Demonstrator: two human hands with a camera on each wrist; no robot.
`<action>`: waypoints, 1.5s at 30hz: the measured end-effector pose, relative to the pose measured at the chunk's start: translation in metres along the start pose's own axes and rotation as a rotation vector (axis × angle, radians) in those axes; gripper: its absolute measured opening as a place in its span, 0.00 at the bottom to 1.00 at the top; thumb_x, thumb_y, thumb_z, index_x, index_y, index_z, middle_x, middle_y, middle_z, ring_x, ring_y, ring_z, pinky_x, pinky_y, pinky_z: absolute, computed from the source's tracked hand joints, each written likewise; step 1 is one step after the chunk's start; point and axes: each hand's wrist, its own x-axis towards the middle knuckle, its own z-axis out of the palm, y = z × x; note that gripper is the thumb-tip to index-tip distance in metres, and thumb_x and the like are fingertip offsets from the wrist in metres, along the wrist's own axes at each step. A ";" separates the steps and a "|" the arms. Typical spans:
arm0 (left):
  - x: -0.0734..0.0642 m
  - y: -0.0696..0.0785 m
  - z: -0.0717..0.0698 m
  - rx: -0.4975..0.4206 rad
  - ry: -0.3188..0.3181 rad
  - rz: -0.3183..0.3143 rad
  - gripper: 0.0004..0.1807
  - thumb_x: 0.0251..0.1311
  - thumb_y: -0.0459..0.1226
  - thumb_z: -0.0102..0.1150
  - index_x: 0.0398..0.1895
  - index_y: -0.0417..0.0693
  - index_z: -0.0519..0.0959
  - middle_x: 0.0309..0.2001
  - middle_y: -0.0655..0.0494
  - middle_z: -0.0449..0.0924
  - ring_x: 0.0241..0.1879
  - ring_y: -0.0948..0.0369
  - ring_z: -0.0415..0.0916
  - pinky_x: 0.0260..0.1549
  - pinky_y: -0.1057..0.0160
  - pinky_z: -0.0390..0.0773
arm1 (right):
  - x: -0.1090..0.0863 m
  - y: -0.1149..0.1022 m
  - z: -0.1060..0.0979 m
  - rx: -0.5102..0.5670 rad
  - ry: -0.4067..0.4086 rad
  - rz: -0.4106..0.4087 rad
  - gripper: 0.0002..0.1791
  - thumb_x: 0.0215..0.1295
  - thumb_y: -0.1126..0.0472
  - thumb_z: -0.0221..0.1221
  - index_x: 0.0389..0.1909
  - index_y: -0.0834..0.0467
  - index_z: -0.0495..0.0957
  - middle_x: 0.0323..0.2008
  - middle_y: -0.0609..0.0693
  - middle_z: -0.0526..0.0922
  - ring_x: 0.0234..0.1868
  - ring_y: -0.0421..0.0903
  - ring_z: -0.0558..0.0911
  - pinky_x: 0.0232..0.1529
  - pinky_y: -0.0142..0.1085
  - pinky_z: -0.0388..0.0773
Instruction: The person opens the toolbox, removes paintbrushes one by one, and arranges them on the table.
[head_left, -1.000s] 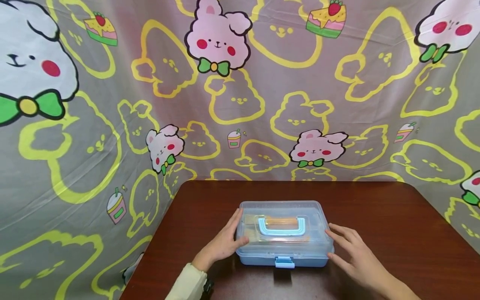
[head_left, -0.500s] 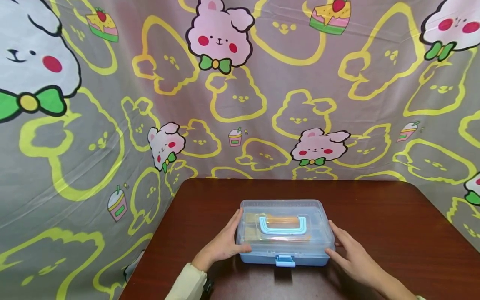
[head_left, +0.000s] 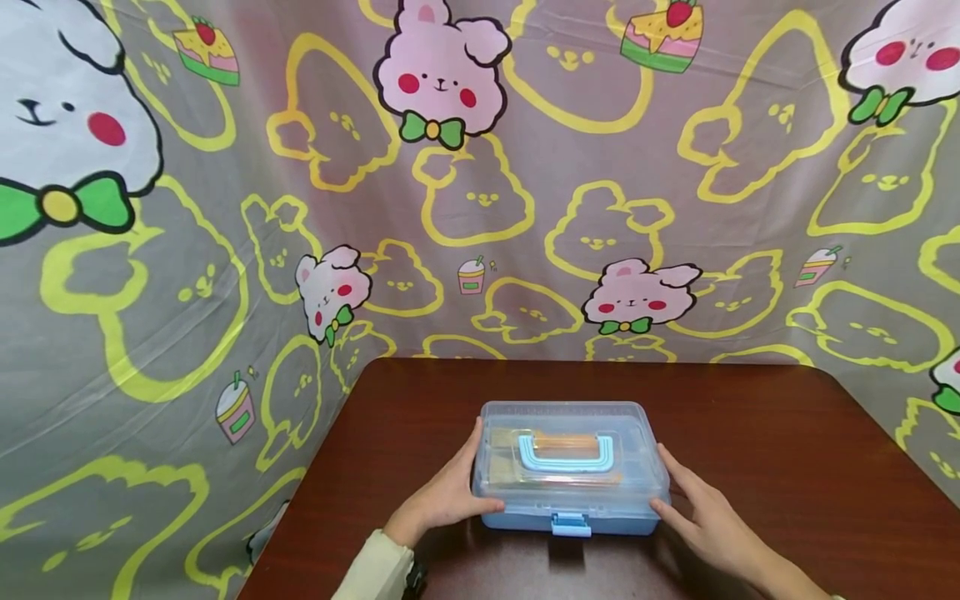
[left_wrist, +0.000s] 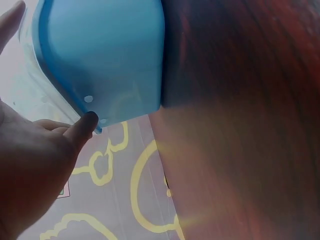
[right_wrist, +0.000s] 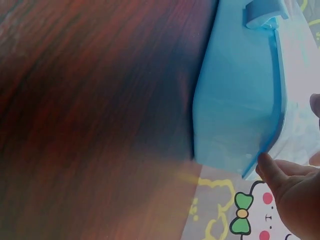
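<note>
Squarely between two hands, a clear-lidded plastic storage box (head_left: 525,493) with a blue base sits near the front middle of a dark reddish-brown wooden surface (head_left: 765,442). At one end, the person's left hand (head_left: 448,490) grips the box, thumb at the front corner and fingers along the side; at the other, the right hand (head_left: 701,507) holds it likewise, its thumb on the near corner. Both wrist views show a thumb pressed to the rim where base meets lid. Atop the lid, a light-blue handle (head_left: 566,467) lies flat, while a matching latch (head_left: 572,525) juts from the front. Orange and tan shapes show through the plastic, too hazy to identify. A pale sleeve (head_left: 375,567) covers the left forearm, and a grey cloth backdrop (head_left: 465,333) printed with rabbits, cake slices and drink cups rises behind.
</note>
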 end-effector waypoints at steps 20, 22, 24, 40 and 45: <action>0.000 0.008 -0.005 0.086 0.079 0.047 0.62 0.47 0.59 0.67 0.76 0.50 0.37 0.74 0.51 0.42 0.69 0.54 0.48 0.62 0.47 0.57 | 0.010 0.004 -0.012 -0.077 -0.014 -0.209 0.53 0.37 0.62 0.76 0.69 0.58 0.62 0.66 0.58 0.62 0.58 0.35 0.67 0.48 0.16 0.64; 0.000 0.007 -0.005 0.080 0.081 0.038 0.62 0.47 0.59 0.67 0.76 0.51 0.37 0.74 0.52 0.42 0.69 0.55 0.48 0.62 0.48 0.56 | 0.011 0.005 -0.014 -0.090 -0.032 -0.223 0.51 0.39 0.61 0.76 0.68 0.57 0.63 0.68 0.59 0.60 0.56 0.38 0.70 0.47 0.17 0.65; 0.000 0.008 -0.005 0.071 0.080 0.026 0.62 0.47 0.59 0.67 0.76 0.53 0.37 0.74 0.53 0.42 0.69 0.55 0.48 0.62 0.48 0.57 | 0.012 0.005 -0.017 -0.092 -0.042 -0.234 0.50 0.39 0.60 0.76 0.67 0.57 0.64 0.68 0.59 0.59 0.52 0.39 0.74 0.46 0.18 0.65; 0.002 0.011 -0.005 -0.023 0.098 0.048 0.60 0.50 0.55 0.68 0.76 0.51 0.37 0.73 0.51 0.46 0.63 0.60 0.61 0.57 0.59 0.66 | 0.019 0.006 -0.027 -0.130 -0.099 -0.292 0.53 0.37 0.59 0.76 0.68 0.56 0.63 0.68 0.56 0.61 0.51 0.41 0.75 0.48 0.17 0.64; 0.002 0.011 -0.005 -0.052 0.101 0.049 0.58 0.52 0.54 0.66 0.76 0.50 0.37 0.74 0.50 0.45 0.63 0.59 0.62 0.56 0.60 0.67 | 0.020 0.006 -0.027 -0.139 -0.108 -0.331 0.50 0.43 0.52 0.75 0.68 0.57 0.63 0.68 0.58 0.62 0.52 0.42 0.75 0.48 0.18 0.66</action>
